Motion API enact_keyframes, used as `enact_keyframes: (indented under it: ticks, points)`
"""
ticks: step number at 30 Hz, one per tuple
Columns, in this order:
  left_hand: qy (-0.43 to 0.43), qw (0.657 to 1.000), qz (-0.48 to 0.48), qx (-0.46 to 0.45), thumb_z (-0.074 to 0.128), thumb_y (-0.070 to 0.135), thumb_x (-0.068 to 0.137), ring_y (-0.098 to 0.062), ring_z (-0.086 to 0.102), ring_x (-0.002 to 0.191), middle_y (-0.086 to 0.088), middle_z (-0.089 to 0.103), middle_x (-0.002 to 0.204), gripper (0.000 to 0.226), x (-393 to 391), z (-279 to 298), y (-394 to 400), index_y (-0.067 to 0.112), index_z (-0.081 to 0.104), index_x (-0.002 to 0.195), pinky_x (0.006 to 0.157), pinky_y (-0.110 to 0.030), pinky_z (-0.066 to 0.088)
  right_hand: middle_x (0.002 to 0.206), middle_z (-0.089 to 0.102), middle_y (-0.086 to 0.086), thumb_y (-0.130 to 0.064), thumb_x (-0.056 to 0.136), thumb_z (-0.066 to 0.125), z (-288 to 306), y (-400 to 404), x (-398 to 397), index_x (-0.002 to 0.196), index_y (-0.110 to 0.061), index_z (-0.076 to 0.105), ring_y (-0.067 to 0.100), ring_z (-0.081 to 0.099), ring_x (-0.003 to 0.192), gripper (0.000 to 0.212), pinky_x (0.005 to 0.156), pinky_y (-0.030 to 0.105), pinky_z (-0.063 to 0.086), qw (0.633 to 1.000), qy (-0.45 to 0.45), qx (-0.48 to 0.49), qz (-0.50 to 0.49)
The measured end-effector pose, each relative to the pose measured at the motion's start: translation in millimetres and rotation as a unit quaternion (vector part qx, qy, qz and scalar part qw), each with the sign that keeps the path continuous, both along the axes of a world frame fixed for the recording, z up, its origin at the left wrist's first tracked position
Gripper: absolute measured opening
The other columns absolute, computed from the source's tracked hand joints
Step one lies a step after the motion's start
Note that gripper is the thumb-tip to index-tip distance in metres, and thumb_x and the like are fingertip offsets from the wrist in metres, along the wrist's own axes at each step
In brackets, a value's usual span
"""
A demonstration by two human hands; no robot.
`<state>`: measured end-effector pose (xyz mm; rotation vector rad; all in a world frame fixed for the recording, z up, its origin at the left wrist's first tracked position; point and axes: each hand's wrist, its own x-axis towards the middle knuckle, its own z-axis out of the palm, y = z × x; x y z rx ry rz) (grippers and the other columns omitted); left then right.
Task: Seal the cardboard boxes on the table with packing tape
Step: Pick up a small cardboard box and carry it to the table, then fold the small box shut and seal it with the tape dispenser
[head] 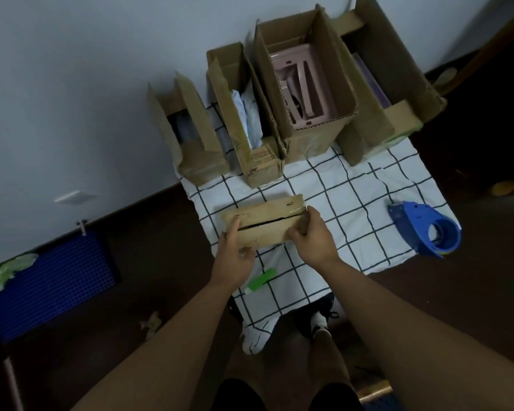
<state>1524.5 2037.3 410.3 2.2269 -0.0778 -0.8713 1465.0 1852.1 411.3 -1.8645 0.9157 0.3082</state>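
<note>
A small flat cardboard box [264, 222] lies on the checked tablecloth [353, 203], its two top flaps closed with a dark slit between them. My left hand [236, 256] grips the box's left end, fingers on top and thumb at the near side. My right hand [309, 235] holds the right end, fingers curled over the flap edge where a bit of clear tape shines. A blue tape dispenser [428, 229] lies on the cloth to the right, apart from both hands.
Several open cardboard boxes [309, 93] stand in a row along the back by the wall, flaps up. A green marker-like object [261, 280] lies near the table's front edge. A blue crate [51, 286] sits on the floor at left.
</note>
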Motion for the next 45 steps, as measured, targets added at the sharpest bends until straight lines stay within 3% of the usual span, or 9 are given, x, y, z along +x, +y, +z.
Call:
enact_keyframes:
  ticks: [4,8,11,16,23,29,32,38,45]
  points:
    - [-0.021,0.998,0.012,0.055,0.061,0.028,0.093,-0.031,0.017,0.147,-0.01,0.006,0.162,0.071,-2.2,6.2,-8.0,0.035,0.024,0.152,0.115,-0.045,0.03,0.137,0.052,0.01,-0.019,0.093,0.065,-1.1,-7.0,-5.3,0.143,-0.014,0.039,0.027,0.054,0.123,0.057,0.091,0.032,0.045,1.0,-0.004,0.017,0.005]
    - [-0.13,0.984,-0.005,0.124,0.058,0.033,0.09,-0.034,0.003,0.148,-0.017,0.004,0.161,0.065,-3.1,20.1,-26.5,0.028,0.033,0.15,0.12,-0.054,0.01,0.154,0.036,0.011,-0.034,0.097,0.062,5.1,-17.4,-16.5,0.154,-0.012,0.027,0.026,0.04,0.137,0.07,0.096,0.027,0.033,1.0,0.004,-0.006,0.013]
    - [-0.201,0.969,-0.062,0.133,0.056,0.036,0.087,-0.035,0.006,0.148,-0.017,0.008,0.161,0.069,-5.8,33.1,-48.3,0.026,0.033,0.151,0.119,-0.053,0.006,0.153,0.037,0.014,-0.038,0.099,0.058,15.0,-33.5,-26.5,0.153,-0.01,0.029,0.028,0.038,0.139,0.068,0.102,0.027,0.03,0.998,-0.01,-0.052,0.038]
    - [-0.238,0.955,-0.139,0.109,0.055,0.036,0.083,-0.036,0.01,0.148,-0.015,0.015,0.161,0.072,-20.4,48.9,-107.7,0.028,0.033,0.151,0.119,-0.053,0.009,0.15,0.04,0.015,-0.023,0.097,0.06,30.4,-81.7,-47.7,0.153,-0.009,0.028,0.03,0.032,0.139,0.066,0.111,0.035,0.029,0.993,0.003,-0.104,0.057]
    - [-0.219,0.946,-0.227,0.074,0.061,0.035,0.085,-0.031,0.005,0.149,-0.01,0.009,0.162,0.076,-62.1,37.2,-199.6,0.028,0.027,0.153,0.12,-0.046,0.0,0.153,0.035,0.016,-0.026,0.098,0.058,27.8,-160.7,-98.6,0.154,-0.01,0.026,0.033,0.028,0.142,0.067,0.112,0.045,0.03,0.988,0.055,-0.139,0.035]
    - [-0.202,0.936,-0.281,0.065,0.062,0.033,0.086,-0.032,0.008,0.149,-0.012,0.012,0.162,0.076,-96.9,21.5,-258.4,0.024,0.027,0.153,0.12,-0.049,0.01,0.14,0.045,0.014,-0.026,0.095,0.058,13.7,-204.8,-143.8,0.148,-0.011,0.034,0.033,0.037,0.133,0.06,0.102,0.045,0.037,0.982,0.105,-0.154,0.025]
    - [-0.2,0.931,-0.299,0.063,0.061,0.032,0.087,-0.032,0.01,0.149,-0.013,0.013,0.161,0.075,-110.2,16.2,-275.7,0.021,0.027,0.153,0.12,-0.049,0.01,0.133,0.049,0.011,-0.023,0.09,0.057,6.6,-215.7,-158.1,0.134,-0.011,0.043,0.033,0.041,0.126,0.048,0.099,0.045,0.036,0.98,0.123,-0.158,0.019]
    - [-0.204,0.927,-0.307,0.065,0.062,0.03,0.086,-0.033,0.014,0.148,-0.014,0.016,0.16,0.075,-121.3,6.3,-288.9,0.019,0.029,0.153,0.119,-0.051,0.014,0.132,0.048,0.003,-0.027,0.091,0.054,-10.1,-222.4,-166.3,0.135,-0.017,0.042,0.022,0.038,0.129,0.046,0.111,0.044,0.022,0.971,0.134,-0.188,0.062]
    - [-0.218,0.921,-0.31,0.09,0.062,0.028,0.086,-0.036,0.022,0.144,-0.018,0.025,0.156,0.073,-115.3,-7.9,-280.1,0.012,0.032,0.151,0.117,-0.051,0.02,0.13,0.051,0.006,-0.024,0.092,0.055,-31.3,-224.2,-150.1,0.128,-0.013,0.049,0.025,0.041,0.128,0.038,0.114,0.052,0.016,0.956,0.183,-0.214,0.076]
